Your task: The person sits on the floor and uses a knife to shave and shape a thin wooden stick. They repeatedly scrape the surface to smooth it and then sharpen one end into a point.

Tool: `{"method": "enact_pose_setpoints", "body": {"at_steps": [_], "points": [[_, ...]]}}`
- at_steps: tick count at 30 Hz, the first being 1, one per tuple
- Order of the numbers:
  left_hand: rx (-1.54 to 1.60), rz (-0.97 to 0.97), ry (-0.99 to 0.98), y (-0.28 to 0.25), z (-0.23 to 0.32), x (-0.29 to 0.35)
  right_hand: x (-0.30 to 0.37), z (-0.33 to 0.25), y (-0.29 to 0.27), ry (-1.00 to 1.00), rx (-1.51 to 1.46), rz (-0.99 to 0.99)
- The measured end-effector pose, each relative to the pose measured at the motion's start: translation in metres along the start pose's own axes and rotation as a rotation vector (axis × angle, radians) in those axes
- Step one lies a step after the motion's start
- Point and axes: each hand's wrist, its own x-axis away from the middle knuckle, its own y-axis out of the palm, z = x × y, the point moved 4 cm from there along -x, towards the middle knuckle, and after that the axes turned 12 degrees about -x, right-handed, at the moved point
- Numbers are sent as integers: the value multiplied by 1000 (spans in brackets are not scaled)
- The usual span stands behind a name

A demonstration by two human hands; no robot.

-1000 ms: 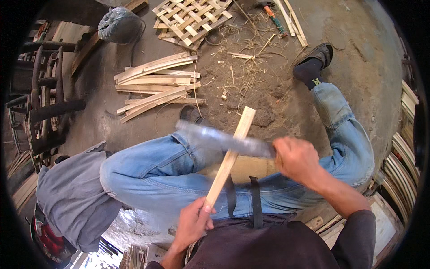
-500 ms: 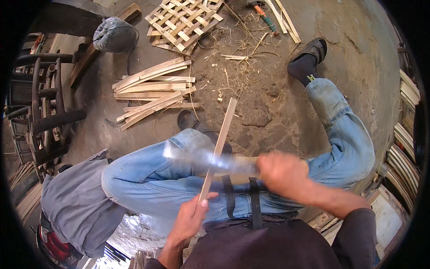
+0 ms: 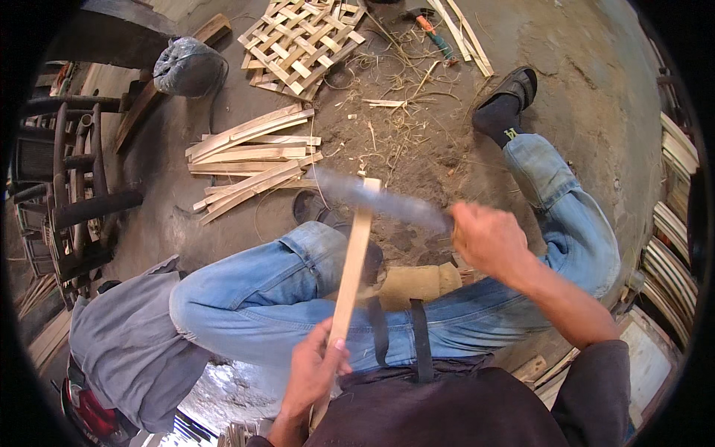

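Observation:
My left hand (image 3: 315, 366) is closed round the near end of a pale wooden slat (image 3: 350, 279), which slants up and away from me over my lap. My right hand (image 3: 488, 237) grips a knife at its handle, which the fingers mostly hide. The knife's long blade (image 3: 402, 206) is blurred by motion and lies across the slat close to its far end. Whether the edge touches the wood cannot be told. Beneath the slat and knife, a tan pad (image 3: 417, 287) with dark straps (image 3: 421, 339) rests at my thighs.
Split slats (image 3: 249, 153) lie in a loose pile at left. Beyond them is a woven slat panel (image 3: 298, 48). Shavings (image 3: 402, 127) litter the floor. An orange-and-green-handled tool (image 3: 436, 37) lies far off by two long strips (image 3: 469, 33). Dark chair-like frames (image 3: 67, 179) stand left.
My right hand and the knife have moved away from me, toward the slat's far end. The slat has turned slightly, showing a broader face. My left hand keeps its hold.

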Motion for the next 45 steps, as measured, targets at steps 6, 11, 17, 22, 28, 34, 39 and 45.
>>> {"method": "enact_pose_setpoints", "body": {"at_steps": [6,11,17,22,28,34,39,45], "points": [[21,50,-56,-5,-10,-6,51,-71,49,-206,39,-409],[9,41,-36,-5,1,-2,21,-15,45,83,-203,-133],[28,-28,-85,-5,-2,6,9,-2,30,-1,-101,-163],[118,-43,-29,-1,-9,7,-14,4,22,42,-208,43],[-23,-130,-44,2,-38,1,58,-75,53,-198,-20,-377],[126,-175,-67,4,-9,8,29,-37,39,-2,-147,-259],[143,-190,-41,4,-2,2,18,-37,39,-33,-143,-244],[239,-230,-65,9,-3,1,-6,-18,28,-93,-8,-102]]}}
